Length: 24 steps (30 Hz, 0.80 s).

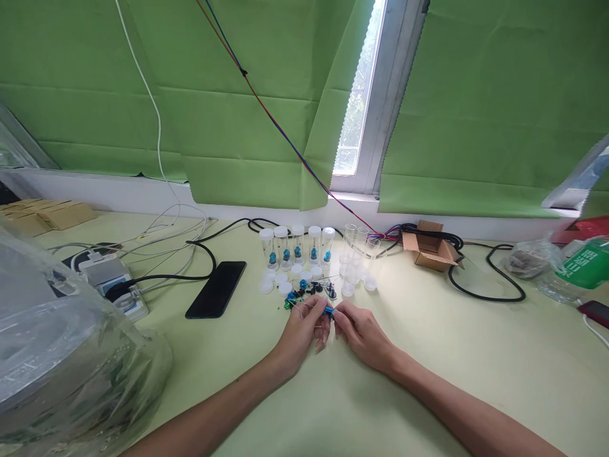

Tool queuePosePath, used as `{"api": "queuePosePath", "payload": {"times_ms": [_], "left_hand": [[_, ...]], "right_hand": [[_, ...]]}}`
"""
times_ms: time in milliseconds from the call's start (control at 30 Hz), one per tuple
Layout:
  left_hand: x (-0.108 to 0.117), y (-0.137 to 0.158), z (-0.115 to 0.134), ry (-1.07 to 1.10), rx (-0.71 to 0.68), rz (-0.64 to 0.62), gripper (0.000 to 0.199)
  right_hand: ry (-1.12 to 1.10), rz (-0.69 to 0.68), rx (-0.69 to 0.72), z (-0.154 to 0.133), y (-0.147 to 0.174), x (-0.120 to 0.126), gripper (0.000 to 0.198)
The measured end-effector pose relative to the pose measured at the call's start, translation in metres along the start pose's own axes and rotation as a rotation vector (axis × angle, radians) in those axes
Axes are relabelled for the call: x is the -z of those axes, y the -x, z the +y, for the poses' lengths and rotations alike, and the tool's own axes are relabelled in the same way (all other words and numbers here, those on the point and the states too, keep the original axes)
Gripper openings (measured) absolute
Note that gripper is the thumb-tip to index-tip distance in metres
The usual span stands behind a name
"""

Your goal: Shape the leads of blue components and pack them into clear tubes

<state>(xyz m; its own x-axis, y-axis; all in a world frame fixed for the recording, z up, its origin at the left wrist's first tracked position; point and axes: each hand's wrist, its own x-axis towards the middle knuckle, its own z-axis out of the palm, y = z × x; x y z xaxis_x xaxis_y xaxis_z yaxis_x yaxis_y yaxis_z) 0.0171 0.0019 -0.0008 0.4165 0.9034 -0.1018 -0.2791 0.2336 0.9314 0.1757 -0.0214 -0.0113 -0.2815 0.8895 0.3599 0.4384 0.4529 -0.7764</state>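
Between my hands is a small blue part (328, 311) that looks like metal or plastic; its exact kind is too small to make out. My left hand (304, 324) pinches it from the left, with a thin wire beside the fingers. From the other side my right hand (360, 327) closes its fingertips on the part's right end. Just beyond lie loose blue, green and black small parts (316, 289). Several clear tubes with white caps (297, 244) stand behind them, each with a blue piece inside. Uncapped clear tubes (351, 257) stand to their right, and loose white caps (266, 285) lie in front.
A black phone (216, 290) lies left of the parts. Farther left are a power strip (114, 285) with cables and a large clear plastic bag (85, 374). An open cardboard box (431, 247), a black cable (485, 295) and a green-labelled bottle (578, 270) are at right.
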Motion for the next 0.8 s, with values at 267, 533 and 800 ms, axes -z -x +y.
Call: {"api": "queuePosePath", "payload": {"times_ms": [267,533,800], "left_hand": [[0.0001,0.0001,0.0003,0.021,0.008,0.012,0.035],[0.0002,0.0002,0.0018,0.085,0.012,0.05,0.034],[-0.0004,0.0004,0.001,0.075,0.008,0.025,0.032]], "right_hand": [[-0.002,0.028,-0.015,0.0005,0.0001,-0.0005,0.031],[-0.061,0.03,-0.011,0.0025,0.0005,-0.0029,0.017],[-0.058,0.017,-0.024,0.0023,0.0012,-0.0027,0.012]]}}
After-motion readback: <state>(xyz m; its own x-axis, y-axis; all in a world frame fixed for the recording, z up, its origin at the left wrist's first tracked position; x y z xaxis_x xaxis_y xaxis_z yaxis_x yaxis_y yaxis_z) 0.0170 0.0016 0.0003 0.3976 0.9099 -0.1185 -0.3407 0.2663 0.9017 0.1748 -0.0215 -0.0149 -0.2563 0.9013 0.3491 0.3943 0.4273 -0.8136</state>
